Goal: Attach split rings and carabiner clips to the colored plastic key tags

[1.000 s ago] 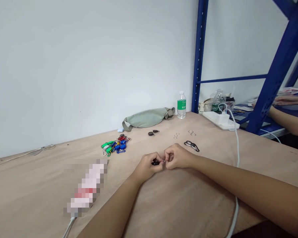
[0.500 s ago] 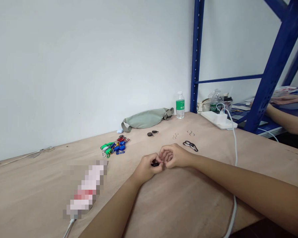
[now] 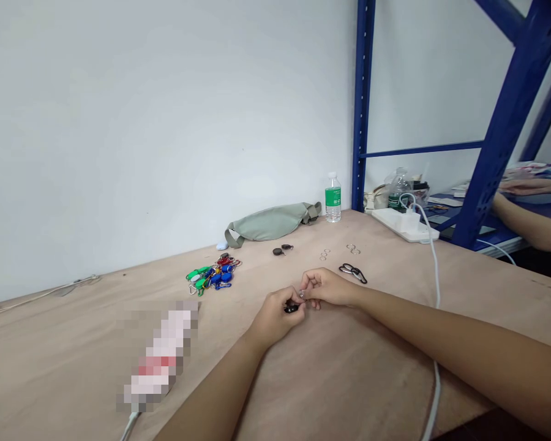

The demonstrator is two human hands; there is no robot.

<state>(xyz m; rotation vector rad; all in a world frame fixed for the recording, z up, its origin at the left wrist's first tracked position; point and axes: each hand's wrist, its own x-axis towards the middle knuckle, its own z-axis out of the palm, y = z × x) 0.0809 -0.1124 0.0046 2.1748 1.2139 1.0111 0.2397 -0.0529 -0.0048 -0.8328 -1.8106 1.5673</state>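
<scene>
The left hand (image 3: 274, 316) pinches one black key fob (image 3: 292, 309), and the right hand (image 3: 327, 288) pinches a small metal ring (image 3: 302, 294) at its end, above the worktop (image 3: 349, 373). Two clusters of metal rings (image 3: 324, 255) lie beyond.

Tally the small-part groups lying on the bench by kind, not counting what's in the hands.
Coloured carabiner heap: 1
Dark fob group: 1
Metal ring clusters: 2
Black carabiner group: 1
Total: 5
</scene>
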